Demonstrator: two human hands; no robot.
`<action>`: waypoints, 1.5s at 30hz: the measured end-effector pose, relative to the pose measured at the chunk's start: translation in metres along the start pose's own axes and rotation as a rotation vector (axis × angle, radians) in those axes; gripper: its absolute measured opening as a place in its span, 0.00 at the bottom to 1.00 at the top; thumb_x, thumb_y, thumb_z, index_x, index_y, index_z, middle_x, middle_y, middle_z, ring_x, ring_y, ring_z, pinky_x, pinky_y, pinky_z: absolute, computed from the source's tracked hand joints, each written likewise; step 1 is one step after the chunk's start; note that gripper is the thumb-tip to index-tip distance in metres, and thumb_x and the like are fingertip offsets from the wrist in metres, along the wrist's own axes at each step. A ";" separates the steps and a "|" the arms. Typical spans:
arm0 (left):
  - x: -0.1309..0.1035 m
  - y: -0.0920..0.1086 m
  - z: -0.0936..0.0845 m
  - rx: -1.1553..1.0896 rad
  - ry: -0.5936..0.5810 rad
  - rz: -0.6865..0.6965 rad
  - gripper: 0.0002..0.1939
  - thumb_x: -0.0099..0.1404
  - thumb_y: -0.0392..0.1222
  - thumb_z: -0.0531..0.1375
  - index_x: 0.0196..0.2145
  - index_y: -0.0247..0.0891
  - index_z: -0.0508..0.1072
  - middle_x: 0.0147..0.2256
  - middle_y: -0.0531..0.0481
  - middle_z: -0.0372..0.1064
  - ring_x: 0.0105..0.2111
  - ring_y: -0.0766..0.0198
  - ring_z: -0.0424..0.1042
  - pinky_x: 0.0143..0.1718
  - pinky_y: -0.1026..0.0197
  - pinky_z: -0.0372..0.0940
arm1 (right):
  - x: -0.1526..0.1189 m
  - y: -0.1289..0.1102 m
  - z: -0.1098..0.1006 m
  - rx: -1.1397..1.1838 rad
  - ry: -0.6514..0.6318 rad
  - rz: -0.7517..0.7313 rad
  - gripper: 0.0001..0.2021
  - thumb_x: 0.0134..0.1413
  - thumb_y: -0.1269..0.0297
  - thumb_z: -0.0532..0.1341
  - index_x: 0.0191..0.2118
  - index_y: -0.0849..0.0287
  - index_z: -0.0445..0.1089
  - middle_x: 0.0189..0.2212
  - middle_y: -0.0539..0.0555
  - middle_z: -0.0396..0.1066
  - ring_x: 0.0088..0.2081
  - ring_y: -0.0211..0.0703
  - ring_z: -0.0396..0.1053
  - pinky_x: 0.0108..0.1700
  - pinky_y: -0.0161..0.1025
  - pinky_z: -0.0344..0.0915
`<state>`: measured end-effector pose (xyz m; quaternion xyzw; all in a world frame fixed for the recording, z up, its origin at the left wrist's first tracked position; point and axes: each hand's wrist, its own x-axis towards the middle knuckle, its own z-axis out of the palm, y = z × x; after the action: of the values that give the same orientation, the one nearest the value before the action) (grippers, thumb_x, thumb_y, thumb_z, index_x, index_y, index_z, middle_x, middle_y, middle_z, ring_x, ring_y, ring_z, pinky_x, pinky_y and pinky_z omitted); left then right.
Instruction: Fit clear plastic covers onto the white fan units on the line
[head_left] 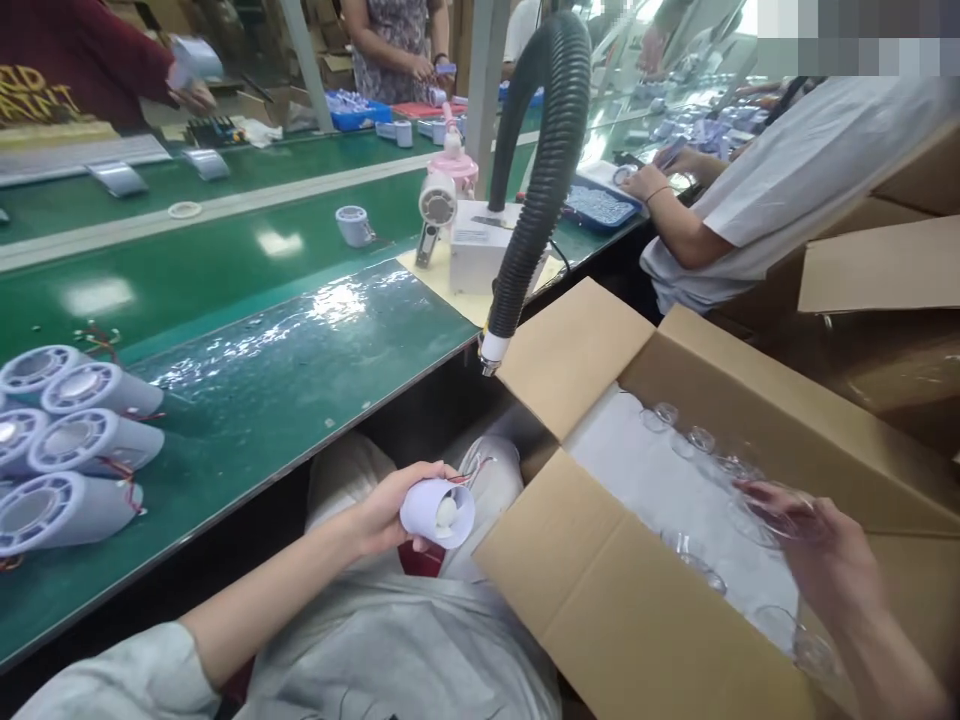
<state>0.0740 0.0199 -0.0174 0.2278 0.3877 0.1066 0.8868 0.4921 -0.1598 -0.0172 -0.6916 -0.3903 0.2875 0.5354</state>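
Observation:
Above my lap, my left hand [397, 510] is closed round a lavender cylindrical housing [427, 512]. Its open end faces right, a whitish round part shows inside, and thin wires stick out behind. My right hand [832, 555] reaches into an open cardboard box [600, 590] at my right. Its fingers grip a clear round plastic piece [787, 515], whose exact kind I cannot make out. Several similar clear pieces [694, 560] lie on the white sheet [630, 460] inside the box.
Several lavender housings [82, 445] with wires stand at the left of the green bench [285, 390]. A black flexible hose [536, 190] hangs over the bench edge beside a small handheld fan [437, 205]. One housing [354, 226] sits farther back. Co-workers [810, 180] work nearby.

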 end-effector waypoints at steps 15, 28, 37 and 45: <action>-0.033 0.018 -0.003 1.187 0.073 0.717 0.12 0.63 0.48 0.60 0.40 0.40 0.76 0.38 0.48 0.69 0.39 0.61 0.68 0.42 0.59 0.62 | -0.041 -0.097 0.245 -0.689 -0.634 -0.556 0.05 0.50 0.72 0.67 0.33 0.56 0.74 0.52 0.60 0.64 0.49 0.58 0.67 0.42 0.50 0.71; -0.027 0.009 -0.016 1.041 -0.204 0.767 0.35 0.51 0.47 0.71 0.56 0.45 0.68 0.51 0.41 0.68 0.50 0.51 0.69 0.51 0.50 0.65 | -0.042 -0.111 0.241 0.087 -0.493 0.037 0.18 0.51 0.55 0.65 0.16 0.57 0.71 0.37 0.56 0.73 0.37 0.47 0.71 0.36 0.40 0.68; -0.038 0.003 -0.014 0.525 -0.248 0.596 0.31 0.55 0.38 0.68 0.55 0.45 0.66 0.56 0.43 0.65 0.49 0.58 0.71 0.48 0.57 0.66 | -0.052 -0.098 0.232 -0.074 -0.601 -0.355 0.20 0.48 0.64 0.71 0.49 0.49 0.74 0.57 0.56 0.67 0.58 0.57 0.64 0.59 0.55 0.62; -0.048 0.004 -0.012 0.624 -0.239 0.534 0.40 0.50 0.37 0.71 0.59 0.47 0.65 0.58 0.43 0.64 0.51 0.53 0.70 0.50 0.54 0.66 | -0.057 -0.101 0.228 -0.065 -0.659 -0.364 0.20 0.53 0.64 0.69 0.52 0.50 0.68 0.51 0.54 0.72 0.53 0.53 0.70 0.54 0.50 0.70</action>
<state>0.0326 0.0100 0.0079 0.5886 0.2232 0.1830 0.7552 0.2528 -0.0785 0.0192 -0.4980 -0.6670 0.3823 0.4012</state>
